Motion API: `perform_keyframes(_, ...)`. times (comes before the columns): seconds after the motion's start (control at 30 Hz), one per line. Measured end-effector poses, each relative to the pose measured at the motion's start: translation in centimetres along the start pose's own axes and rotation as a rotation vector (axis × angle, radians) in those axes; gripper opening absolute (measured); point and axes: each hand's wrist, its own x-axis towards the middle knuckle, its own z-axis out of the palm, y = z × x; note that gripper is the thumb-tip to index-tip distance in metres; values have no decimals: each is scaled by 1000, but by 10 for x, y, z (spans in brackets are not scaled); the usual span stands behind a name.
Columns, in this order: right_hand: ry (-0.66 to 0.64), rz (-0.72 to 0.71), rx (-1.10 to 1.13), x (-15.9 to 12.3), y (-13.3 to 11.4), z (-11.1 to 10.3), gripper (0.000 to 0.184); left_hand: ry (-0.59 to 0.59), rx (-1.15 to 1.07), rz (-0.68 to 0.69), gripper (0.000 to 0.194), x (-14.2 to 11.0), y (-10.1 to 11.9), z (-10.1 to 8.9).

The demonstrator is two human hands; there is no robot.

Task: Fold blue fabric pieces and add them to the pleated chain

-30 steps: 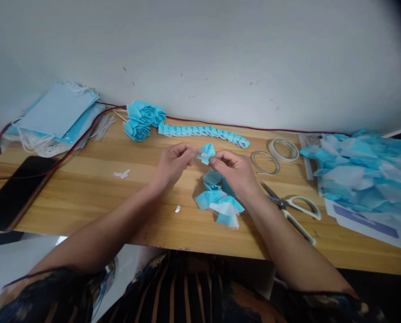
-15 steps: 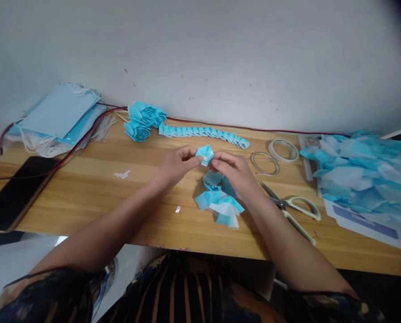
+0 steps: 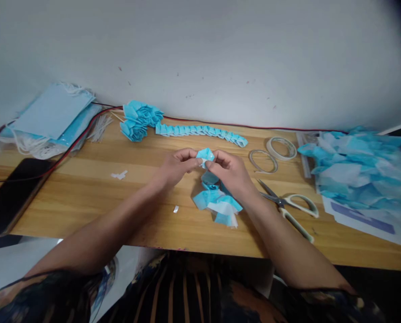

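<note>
Between my two hands is a small folded blue petal [image 3: 205, 154] of thin mask-like fabric, with a whitish patch on its lower side. My left hand [image 3: 182, 165] pinches its left edge between thumb and fingers. From the other side my right hand [image 3: 227, 169] pinches it, thumb on the lower front. Just below, loose blue and white fabric pieces [image 3: 217, 202] lie on the wooden table [image 3: 146, 237], partly hidden by my right hand. A small white tape piece [image 3: 176, 209] lies to their left.
Open scissors [image 3: 281, 202] and two tape rolls [image 3: 281, 148] lie at right, beside a heap of blue fabric pieces [image 3: 362, 175]. Behind my hands are a row of folded petals [image 3: 200, 131] and blue fabric flowers [image 3: 139, 119]. Face masks [image 3: 55, 110] and a phone [image 3: 15, 193] sit at left.
The petal has turned in my fingers, and my right thumb has come over its lower front. My left hand keeps its pinch. The whole view has shifted slightly.
</note>
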Motion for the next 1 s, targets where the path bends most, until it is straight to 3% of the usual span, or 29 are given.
perform_keyframes(0.17,-19,26,16,1,3,-1,22,-4,55,-54,25,1,3,-2)
perform_keyframes(0.43,0,14,-9,3,4,-3,16,38,71,22,24,-1,11,-2)
perform_keyframes(0.57,129,-132,-58,2,0,-4,19,134,51,45,25,-1,8,-3)
perform_keyframes(0.67,238,-306,-293,-3,-5,-3,11,158,39,51,25,0,6,-2)
perform_keyframes(0.73,226,-392,-417,-6,-6,-1,15,146,23,61,25,0,5,-1)
perform_keyframes(1.0,194,-368,-498,-5,1,1,12,50,-20,58,24,-2,4,1)
